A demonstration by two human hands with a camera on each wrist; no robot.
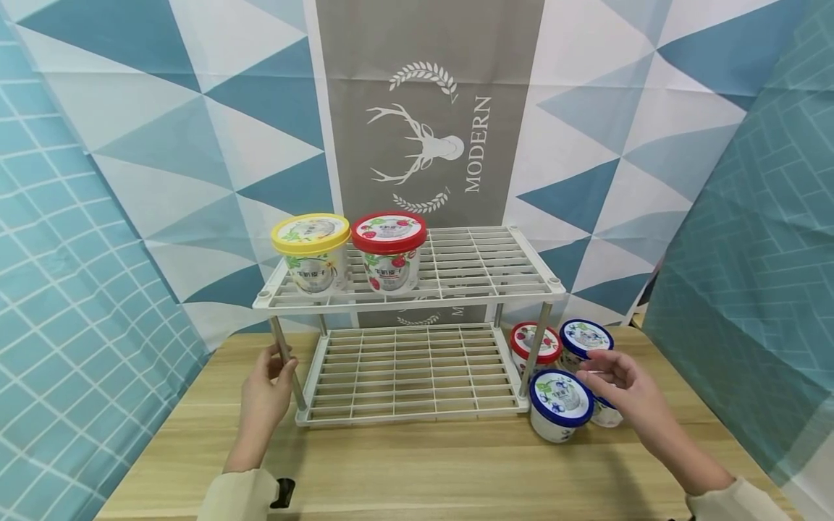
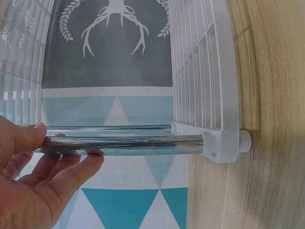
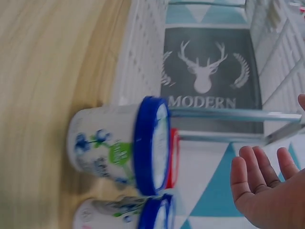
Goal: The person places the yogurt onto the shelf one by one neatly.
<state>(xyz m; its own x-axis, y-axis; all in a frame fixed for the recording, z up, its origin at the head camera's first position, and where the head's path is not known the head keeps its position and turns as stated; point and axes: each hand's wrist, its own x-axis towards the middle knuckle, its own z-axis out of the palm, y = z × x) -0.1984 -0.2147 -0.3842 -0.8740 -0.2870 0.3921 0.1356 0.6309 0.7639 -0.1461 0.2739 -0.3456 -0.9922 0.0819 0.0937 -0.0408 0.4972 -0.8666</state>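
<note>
My left hand [image 1: 266,387] holds the front left metal post [image 2: 143,145] of a white two-tier rack [image 1: 417,418], thumb on one side and fingers on the other. My right hand [image 1: 622,391] hovers over tubs at the rack's right side, its fingers loosely bent and nothing in them. Nearest to it are a front blue-lidded tub [image 1: 562,405], another blue-lidded tub [image 1: 607,414] partly hidden under the hand, and a rear blue-lidded tub [image 1: 586,336]. A red-lidded tub [image 1: 534,341] stands partly behind the right post.
On the upper tier, a yellow-lidded tub [image 1: 313,253] and a red-lidded tub [image 1: 389,253] stand side by side at the left. The rack is on a wooden table [image 1: 417,470]. Patterned cloth [image 1: 430,43] hangs behind, with blue tiled cloth [image 1: 59,289] at the left.
</note>
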